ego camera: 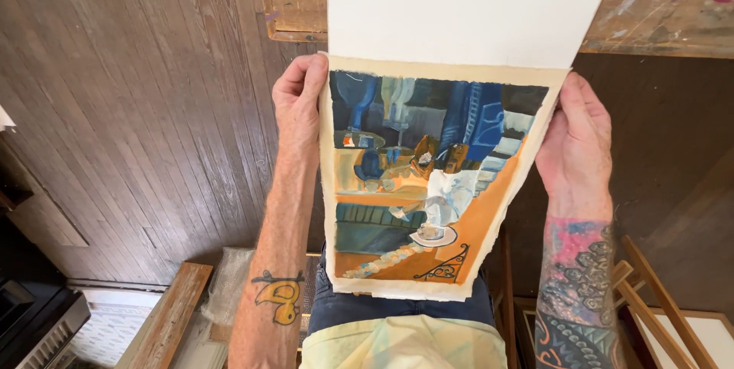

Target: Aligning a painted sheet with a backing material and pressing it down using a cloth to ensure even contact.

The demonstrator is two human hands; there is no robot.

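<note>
I hold a painted sheet of paper [428, 185] up in front of me, with blue, orange and cream shapes and rough cream borders. My left hand [297, 101] grips its left edge near the top, thumb over the front. My right hand [575, 139] grips the right edge, fingers behind the sheet. A blank white sheet [466, 6] stands just above the painting, against a paint-spattered wooden board [665, 2]. Both forearms carry tattoos.
A dark wooden plank surface [138, 94] fills the left and back. A light wooden plank [168, 319] lies at lower left near a dark appliance [30, 315]. Wooden easel legs [650, 300] and a white canvas [715, 334] sit at lower right.
</note>
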